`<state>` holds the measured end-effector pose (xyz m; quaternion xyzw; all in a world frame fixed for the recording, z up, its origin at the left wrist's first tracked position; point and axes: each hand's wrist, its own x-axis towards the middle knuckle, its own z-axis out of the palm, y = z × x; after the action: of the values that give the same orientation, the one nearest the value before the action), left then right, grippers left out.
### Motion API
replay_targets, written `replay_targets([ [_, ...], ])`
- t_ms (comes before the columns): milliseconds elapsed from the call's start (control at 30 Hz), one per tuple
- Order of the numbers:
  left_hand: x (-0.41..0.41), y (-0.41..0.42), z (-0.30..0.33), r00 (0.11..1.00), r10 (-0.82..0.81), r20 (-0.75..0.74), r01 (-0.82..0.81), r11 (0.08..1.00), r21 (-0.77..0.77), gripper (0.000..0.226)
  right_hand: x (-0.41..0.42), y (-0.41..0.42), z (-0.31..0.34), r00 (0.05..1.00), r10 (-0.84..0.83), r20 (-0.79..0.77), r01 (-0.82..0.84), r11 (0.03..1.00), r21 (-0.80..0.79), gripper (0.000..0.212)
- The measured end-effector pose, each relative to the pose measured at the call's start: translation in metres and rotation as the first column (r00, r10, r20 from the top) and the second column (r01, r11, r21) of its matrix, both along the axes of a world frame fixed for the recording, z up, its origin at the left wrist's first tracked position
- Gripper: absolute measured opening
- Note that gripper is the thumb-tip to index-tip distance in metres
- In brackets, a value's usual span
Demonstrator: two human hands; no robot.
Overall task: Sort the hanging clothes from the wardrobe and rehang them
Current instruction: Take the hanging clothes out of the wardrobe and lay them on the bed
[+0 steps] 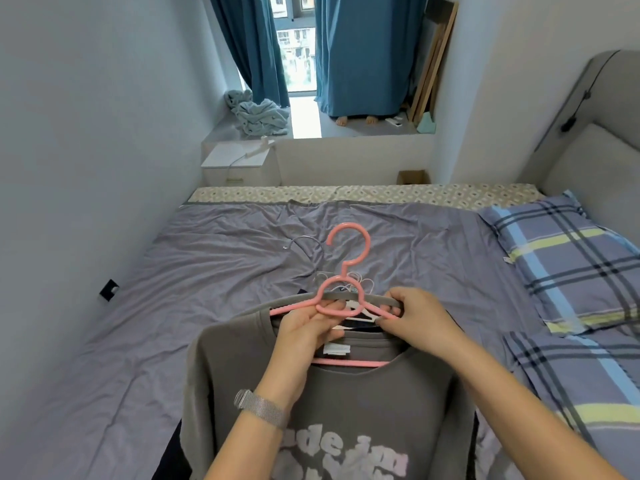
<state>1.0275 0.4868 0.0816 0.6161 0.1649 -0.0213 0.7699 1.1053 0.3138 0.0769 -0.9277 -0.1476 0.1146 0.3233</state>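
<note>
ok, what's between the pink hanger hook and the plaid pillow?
Head view: only bare, wrinkled purple sheet lies between the pink hanger hook and the plaid pillow.

The grey T-shirt (346,410) runs off the bottom edge, its printed lettering (343,459) cut off.

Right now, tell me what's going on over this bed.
A person stands over the bed holding a grey printed T-shirt on a pink hanger. The left hand grips the hanger at its neck loop; the right hand pinches its right arm at the collar. More hangers and dark clothes lie under the shirt. Plaid pillows sit to the right.
</note>
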Motion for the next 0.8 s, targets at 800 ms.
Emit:
replay_targets([
  [800, -0.113, 0.118, -0.104, 0.860, 0.346, -0.376, -0.075, 0.813, 0.577, 0.065, -0.028, 0.172, -0.113, 0.866, 0.497, -0.061, -0.492, 0.821, -0.291, 0.068],
])
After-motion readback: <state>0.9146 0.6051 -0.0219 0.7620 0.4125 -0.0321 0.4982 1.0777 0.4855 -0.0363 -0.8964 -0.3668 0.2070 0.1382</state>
